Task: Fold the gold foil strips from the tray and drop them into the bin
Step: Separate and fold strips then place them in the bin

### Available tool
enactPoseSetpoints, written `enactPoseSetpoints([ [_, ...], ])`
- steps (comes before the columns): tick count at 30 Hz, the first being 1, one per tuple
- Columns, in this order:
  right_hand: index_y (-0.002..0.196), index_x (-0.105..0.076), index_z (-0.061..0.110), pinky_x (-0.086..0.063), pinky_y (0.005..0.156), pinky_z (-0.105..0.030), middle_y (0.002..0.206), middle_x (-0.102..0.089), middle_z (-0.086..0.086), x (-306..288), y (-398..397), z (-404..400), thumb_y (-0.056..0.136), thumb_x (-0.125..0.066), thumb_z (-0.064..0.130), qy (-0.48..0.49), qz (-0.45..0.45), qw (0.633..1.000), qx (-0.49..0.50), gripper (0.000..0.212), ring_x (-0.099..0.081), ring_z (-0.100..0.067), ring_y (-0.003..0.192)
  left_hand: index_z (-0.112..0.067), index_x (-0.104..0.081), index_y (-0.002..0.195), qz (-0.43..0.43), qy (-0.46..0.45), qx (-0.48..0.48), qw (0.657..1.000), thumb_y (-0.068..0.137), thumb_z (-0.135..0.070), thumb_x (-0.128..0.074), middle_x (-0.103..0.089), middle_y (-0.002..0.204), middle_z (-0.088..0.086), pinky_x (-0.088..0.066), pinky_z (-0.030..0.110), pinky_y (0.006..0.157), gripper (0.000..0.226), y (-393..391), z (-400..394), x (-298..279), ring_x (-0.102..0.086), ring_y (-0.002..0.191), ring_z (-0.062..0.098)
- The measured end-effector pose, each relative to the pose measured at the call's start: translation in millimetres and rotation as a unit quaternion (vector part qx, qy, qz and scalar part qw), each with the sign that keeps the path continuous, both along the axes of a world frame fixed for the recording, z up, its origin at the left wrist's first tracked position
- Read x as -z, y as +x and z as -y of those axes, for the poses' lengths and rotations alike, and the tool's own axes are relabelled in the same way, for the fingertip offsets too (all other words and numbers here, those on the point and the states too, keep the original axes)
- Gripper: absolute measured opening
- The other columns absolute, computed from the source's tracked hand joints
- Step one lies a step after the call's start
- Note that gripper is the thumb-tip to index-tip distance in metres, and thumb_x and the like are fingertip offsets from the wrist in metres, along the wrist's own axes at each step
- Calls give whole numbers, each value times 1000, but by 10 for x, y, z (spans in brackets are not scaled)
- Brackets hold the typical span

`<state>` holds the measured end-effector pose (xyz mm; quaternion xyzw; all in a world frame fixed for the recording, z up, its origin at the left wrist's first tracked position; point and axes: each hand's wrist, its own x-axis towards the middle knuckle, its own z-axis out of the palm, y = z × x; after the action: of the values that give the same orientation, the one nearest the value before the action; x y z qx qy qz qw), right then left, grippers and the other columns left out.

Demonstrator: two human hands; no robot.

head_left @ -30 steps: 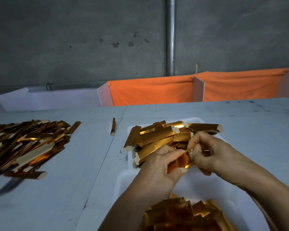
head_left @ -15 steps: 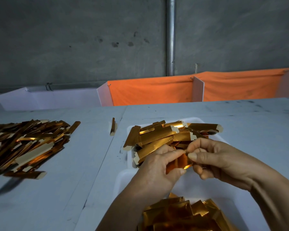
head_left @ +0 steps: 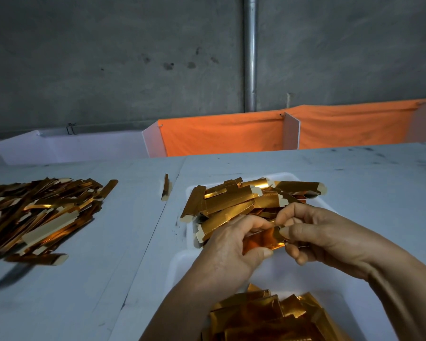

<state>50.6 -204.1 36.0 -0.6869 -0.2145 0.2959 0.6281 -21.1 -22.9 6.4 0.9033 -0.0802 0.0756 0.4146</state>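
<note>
Both hands meet in the middle of the frame, pinching one shiny gold strip (head_left: 262,241) between them. The left hand (head_left: 228,252) grips its left end, the right hand (head_left: 322,238) its right end. Just behind sits the white tray (head_left: 190,193) piled with strips; the bin (head_left: 180,267) of folded ones is at the bottom.

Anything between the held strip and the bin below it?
Nothing visible. Both hands pinch the strip right above the bin; only folded pieces lie in it, nearer the camera.
</note>
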Motion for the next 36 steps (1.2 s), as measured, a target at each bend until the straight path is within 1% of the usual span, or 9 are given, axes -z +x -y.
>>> enactPoseSetpoints([
  [5,104,-55,4,-48,47,-22,59,-56,-9,-4,-2,-17,91,-55,1,0,1,1000,10,13,-53,-17,49,-49,-48,119,0,-1,-3,1000,89,-35,-62,-50,117,-26,-43,15,86,36,-6,3,-15,-46,111,-4],
  [10,101,-54,4,-46,47,-21,55,-58,-8,11,-30,-104,91,-56,0,-15,62,997,54,10,-54,-15,45,-44,-49,124,13,27,-14,999,90,-34,-60,-50,121,-22,-46,26,95,37,-7,-1,-31,-45,114,1],
  [17,97,-53,4,-47,41,-20,53,-54,-9,-6,-35,-107,93,-50,-3,77,-27,994,70,9,-52,-14,42,-43,-52,122,19,-29,-10,999,90,-29,-61,-54,121,-18,-47,32,98,37,-15,-19,-44,-48,117,5],
  [24,99,-53,4,-47,41,-20,54,-56,-9,-8,-40,-114,94,-49,-3,63,-4,995,72,9,-53,-14,43,-51,-51,116,15,-48,-11,999,89,-30,-62,-56,119,-19,-47,33,98,36,-11,-33,-40,-49,117,3],
  [27,97,-53,4,-47,42,-20,53,-56,-9,-19,-50,-107,93,-50,-3,63,-2,996,64,8,-53,-14,43,-54,-50,108,25,-60,-8,998,88,-28,-64,-58,114,-23,-47,30,98,35,-14,-42,-50,-50,114,-4],
  [30,97,-54,5,-49,48,-23,56,-58,-7,12,-69,-127,92,-54,-2,-14,105,993,57,9,-57,-16,47,-51,-47,104,23,-27,-11,999,88,-30,-64,-58,113,-22,-47,29,97,32,-9,-28,-37,-51,113,-3],
  [32,97,-54,6,-50,52,-24,58,-59,-6,24,-75,-140,92,-55,0,-38,144,987,53,8,-59,-17,50,-50,-46,103,26,-11,-14,1000,89,-31,-63,-58,113,-21,-48,26,94,29,-9,-22,-26,-52,112,-1],
  [34,99,-55,6,-50,54,-23,60,-61,-8,19,-73,-124,93,-54,2,-28,134,990,38,7,-60,-17,53,-53,-46,99,40,1,-9,999,89,-31,-61,-57,111,-23,-46,16,88,28,-20,-24,-26,-52,109,-2],
  [36,103,-55,6,-50,55,-23,62,-62,-9,16,-52,-88,95,-51,5,-11,103,994,25,9,-61,-18,56,-54,-48,98,47,-2,-3,999,90,-32,-61,-57,109,-26,-45,12,85,27,-28,-30,-31,-51,108,-5],
])
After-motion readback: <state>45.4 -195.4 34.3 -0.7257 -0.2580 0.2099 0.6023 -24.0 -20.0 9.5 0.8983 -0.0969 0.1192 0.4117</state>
